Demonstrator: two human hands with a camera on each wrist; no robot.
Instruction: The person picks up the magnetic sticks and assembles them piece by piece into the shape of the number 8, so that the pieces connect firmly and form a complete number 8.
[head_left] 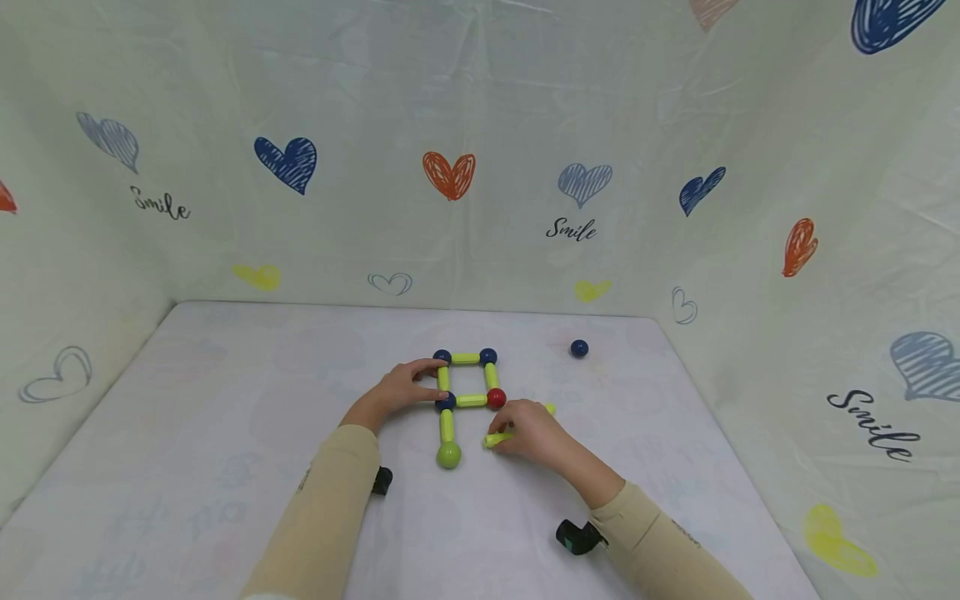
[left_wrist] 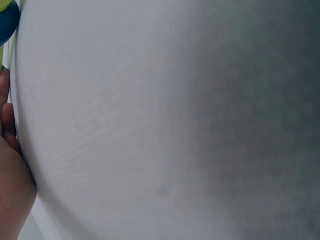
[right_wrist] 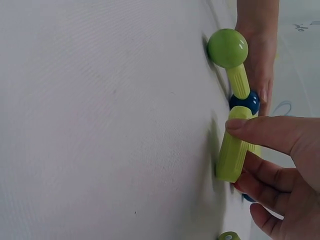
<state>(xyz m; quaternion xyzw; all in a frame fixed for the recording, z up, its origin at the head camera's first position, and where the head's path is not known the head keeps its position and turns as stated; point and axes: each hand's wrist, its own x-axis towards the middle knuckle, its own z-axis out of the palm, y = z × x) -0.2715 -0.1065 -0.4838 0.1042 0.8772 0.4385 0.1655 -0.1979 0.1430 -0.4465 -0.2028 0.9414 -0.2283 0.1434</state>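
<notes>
Yellow-green rods and balls form a flat square with a stem on the table. Its corners are a far-left blue ball (head_left: 442, 357), a far-right blue ball (head_left: 488, 356), a near-left blue ball (head_left: 446, 401) and a red ball (head_left: 497, 398). The stem rod (head_left: 447, 426) ends in a green ball (head_left: 448, 455). My left hand (head_left: 401, 390) holds the square's left side, its fingertips at the two left blue balls. Just right of the stem, my right hand (head_left: 531, 429) pinches a loose yellow-green rod (right_wrist: 233, 150) between thumb and fingers.
Another yellow-green rod (head_left: 551, 409) lies beyond the right hand, mostly hidden by it. A loose blue ball (head_left: 579, 348) sits toward the table's far right. Cloth walls (head_left: 510, 275) with printed hearts rise behind the white table (head_left: 225, 400) and at its sides.
</notes>
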